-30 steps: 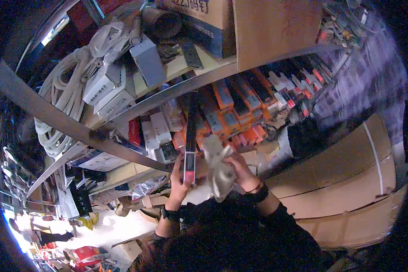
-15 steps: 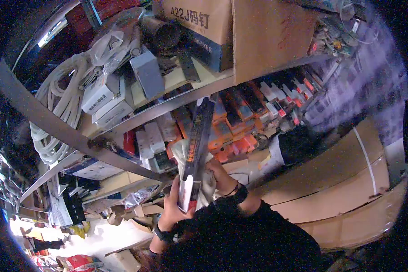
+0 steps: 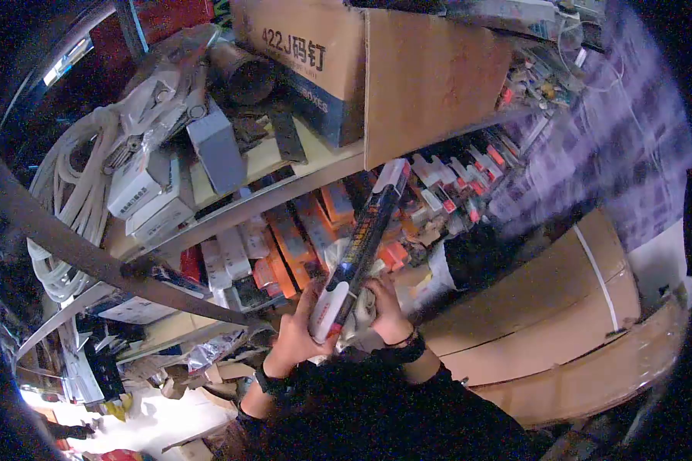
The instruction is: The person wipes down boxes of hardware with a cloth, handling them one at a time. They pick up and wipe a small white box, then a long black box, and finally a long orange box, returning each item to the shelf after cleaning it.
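Note:
A long, narrow black-and-white box (image 3: 367,230) with orange lettering slants across the middle of the view. My left hand (image 3: 298,332) is closed round its lower white end. Beside the box on the right, my right hand (image 3: 388,309) is closed on a crumpled pale cloth or glove (image 3: 364,309), whose exact kind I cannot make out. Behind the box, orange boxes (image 3: 284,250) and white boxes (image 3: 227,257) stand in rows on the lower shelf.
An upper shelf edge (image 3: 261,201) crosses above my hands, bearing a large cardboard carton (image 3: 438,84), small white boxes (image 3: 152,196) and coiled pale hose (image 3: 73,192). Large flat cartons (image 3: 530,307) lean at the right. Purple patterned cloth (image 3: 592,154) hangs behind them.
The long box has tilted further right at its top, and more of its white ends shows. The camera view has shifted, so the shelves appear further left.

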Demonstrator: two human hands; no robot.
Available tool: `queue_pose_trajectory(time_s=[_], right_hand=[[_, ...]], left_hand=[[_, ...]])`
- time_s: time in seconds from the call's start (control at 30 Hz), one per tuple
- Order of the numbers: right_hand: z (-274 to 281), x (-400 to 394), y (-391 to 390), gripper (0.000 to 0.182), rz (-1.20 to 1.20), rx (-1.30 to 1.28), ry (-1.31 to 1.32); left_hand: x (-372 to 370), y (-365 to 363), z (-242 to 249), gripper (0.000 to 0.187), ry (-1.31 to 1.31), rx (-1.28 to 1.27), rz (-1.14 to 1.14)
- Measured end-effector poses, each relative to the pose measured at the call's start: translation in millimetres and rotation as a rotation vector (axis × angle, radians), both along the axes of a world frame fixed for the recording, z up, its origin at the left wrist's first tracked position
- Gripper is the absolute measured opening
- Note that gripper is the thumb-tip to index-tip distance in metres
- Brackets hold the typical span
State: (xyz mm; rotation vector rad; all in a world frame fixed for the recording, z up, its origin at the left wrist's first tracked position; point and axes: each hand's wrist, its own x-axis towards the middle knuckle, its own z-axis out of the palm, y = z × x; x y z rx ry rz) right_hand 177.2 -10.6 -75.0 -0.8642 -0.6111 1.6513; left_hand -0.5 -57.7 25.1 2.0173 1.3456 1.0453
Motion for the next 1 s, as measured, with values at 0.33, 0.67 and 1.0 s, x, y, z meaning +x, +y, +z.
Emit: queue_pose_trajectory(time_s=[0.33, 0.67, 1.0], right_hand=[[96.0, 38.3, -25.0, 0.044, -0.293, 0.046, -0.234], [122.9, -20.8, -4.7, 0.033, 0.129, 1.401, -1.513], [118.4, 18.1, 97.7, 0.024, -0.197, 1.149, -1.735]], left_hand=[[-12.0, 6.1, -43.1, 0.072, -0.173, -0.041, 0.145], [-14.7, 6.6, -61.1, 0.065, 0.098, 0.078, 0.124], [-14.0, 11.0, -52.0, 0.057, -0.014, 0.046, 0.148]])
